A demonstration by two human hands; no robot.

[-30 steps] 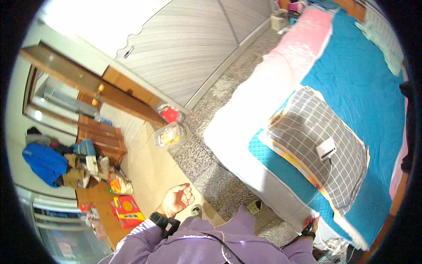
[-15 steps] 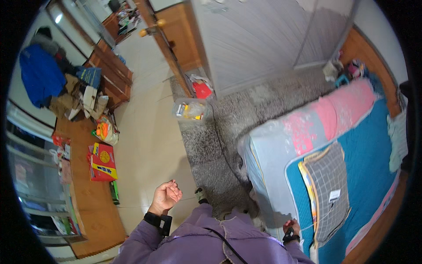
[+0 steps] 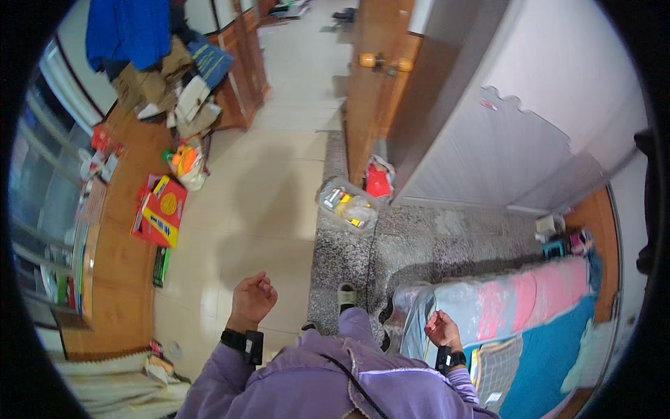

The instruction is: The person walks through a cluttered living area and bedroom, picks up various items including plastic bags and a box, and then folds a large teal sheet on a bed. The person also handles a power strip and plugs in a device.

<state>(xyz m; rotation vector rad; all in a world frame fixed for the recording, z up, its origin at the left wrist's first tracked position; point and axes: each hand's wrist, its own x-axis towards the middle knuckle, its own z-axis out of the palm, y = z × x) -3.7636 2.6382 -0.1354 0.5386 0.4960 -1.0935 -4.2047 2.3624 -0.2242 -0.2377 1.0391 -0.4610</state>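
My left hand is in the air over the tiled floor, its fingers curled in loosely with nothing visible in them. My right hand hovers by the near corner of the bed, its fingers also bent inward and no object showing. Both wrists wear a black strap with a small dark box. A grey checked pillow lies on the blue bed cover, just right of my right forearm. Below me one shoe steps on the grey carpet.
Ahead on the carpet stands a clear plastic bin of small items, near a half-open wooden door. A dark cable runs from it toward the bed. At left, a wooden counter carries a red and yellow box and bags.
My view has turned right and moved forward, toward the doorway. The right hand has come up away from the pillow and bed edge; my left hand stays raised. A foot has stepped forward.
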